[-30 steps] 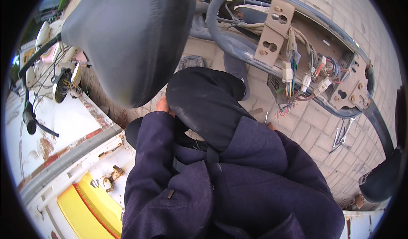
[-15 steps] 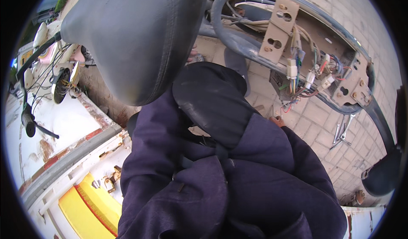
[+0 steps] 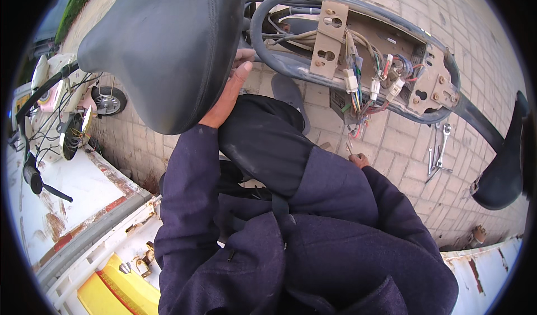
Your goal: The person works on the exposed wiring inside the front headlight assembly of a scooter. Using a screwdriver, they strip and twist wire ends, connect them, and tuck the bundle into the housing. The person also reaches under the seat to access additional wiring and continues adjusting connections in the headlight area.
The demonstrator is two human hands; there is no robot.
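Note:
A large black saddle (image 3: 162,46) with a stitched seam fills the upper left. My left hand (image 3: 226,99) reaches up along its right edge, thumb stretched out and fingers apart, partly hidden behind the saddle; nothing shows in it. Right of it lies the grey tubular frame (image 3: 291,69) of an electric two-wheeler, with a drilled metal bracket (image 3: 329,38) and a bundle of wires with white connectors (image 3: 351,81). Low beside my right knee, my right hand (image 3: 359,160) is closed below the hanging wire ends (image 3: 358,129). Something thin seems to stick up from its fingers, too small to name.
Several wrenches (image 3: 442,147) lie on the brick paving to the right. A second black saddle (image 3: 498,180) stands at the far right. Handlebars (image 3: 34,172) and loose cables are on the left, above a rusty white surface (image 3: 72,186). A yellow panel (image 3: 114,287) lies lower left.
My left hand has come into fuller view beside the saddle, where only fingertips showed. The view has shifted, so the frame and wires appear further left. My right hand stays low near the wires.

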